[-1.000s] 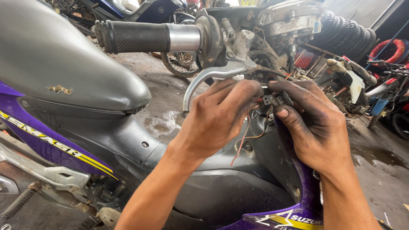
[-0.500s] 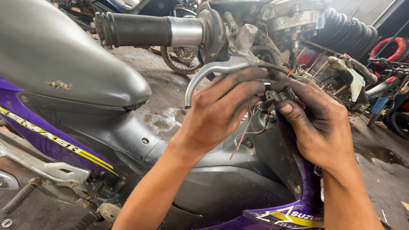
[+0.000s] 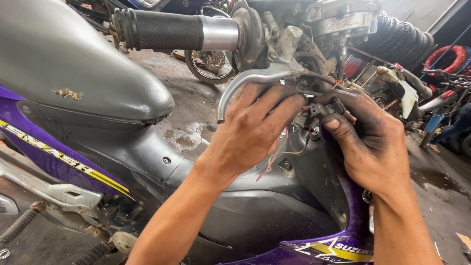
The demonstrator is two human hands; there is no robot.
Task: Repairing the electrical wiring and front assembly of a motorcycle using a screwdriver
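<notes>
Black plastic, grease-smeared, marks the small wiring connector [image 3: 327, 108] pinched between the thumb and fingertips of the right hand [image 3: 365, 142]; that hand is closed on it, the thumb pressing from below. The left hand [image 3: 255, 132] is curled alongside, its fingertips bent in toward the connector's near end, and it appears to pinch the mating wires there, though the exact contact is hidden behind the knuckles. Thin red and orange wires [image 3: 277, 154] hang in a loose loop just beneath the grip, between the two palms.

Compared with the views of a second and half a second ago, both hands sit a little higher and closer to the silver brake lever [image 3: 245, 83], which now arches directly above the left knuckles. The right thumb has shifted onto the connector body, which shows more plainly than before, when the fingers largely covered it. Judged from this, the work on the wiring joint is being settled into a firmer, two-handed pinch rather than being released.

Above the grip runs the black rubber handlebar grip [image 3: 159, 30] with its metal collar. To the left of the grip lies the grey seat [image 3: 73, 64]; below the hands curves the dark leg shield of the purple motorcycle [image 3: 274, 216]. Beyond the grip, to its right, stacked tyres [image 3: 402, 37] and other machines stand on the stained concrete floor [image 3: 189, 115].
</notes>
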